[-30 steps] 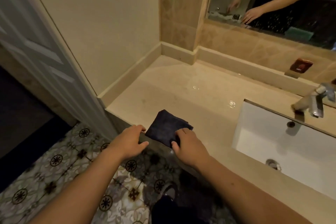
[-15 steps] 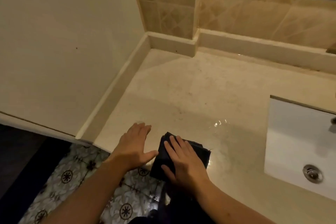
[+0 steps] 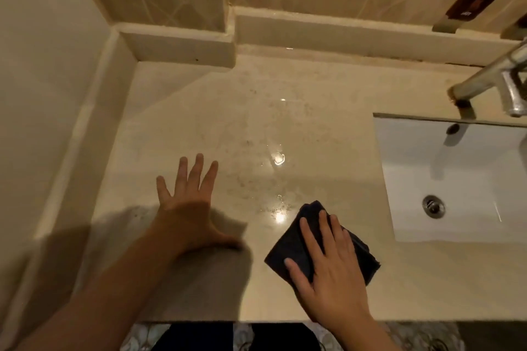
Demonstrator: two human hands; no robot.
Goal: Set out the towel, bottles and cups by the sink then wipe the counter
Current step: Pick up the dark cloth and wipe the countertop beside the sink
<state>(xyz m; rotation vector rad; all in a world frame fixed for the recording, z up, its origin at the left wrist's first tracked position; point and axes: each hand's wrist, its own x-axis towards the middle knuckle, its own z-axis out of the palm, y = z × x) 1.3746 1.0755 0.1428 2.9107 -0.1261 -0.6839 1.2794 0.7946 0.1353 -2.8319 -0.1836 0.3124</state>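
Note:
A folded dark cloth [image 3: 293, 248] lies flat on the beige stone counter [image 3: 216, 111], near its front edge and left of the sink. My right hand [image 3: 328, 271] presses down on the cloth with fingers spread over it. My left hand [image 3: 191, 208] rests flat on the bare counter to the left, fingers apart, holding nothing. Small water drops [image 3: 278, 158] glint on the counter just beyond the cloth. No bottles or cups are in view.
A white undermount sink [image 3: 456, 179] with a metal drain [image 3: 433, 206] sits at the right, a chrome faucet [image 3: 490, 77] above it. A raised stone ledge [image 3: 342, 34] runs along the tiled back wall; a side wall closes the left. Patterned floor shows below the counter edge.
The view has tilted down and closer over the counter. My right hand has slid the cloth to the right, toward the sink. My left hand now lies flat further onto the counter.

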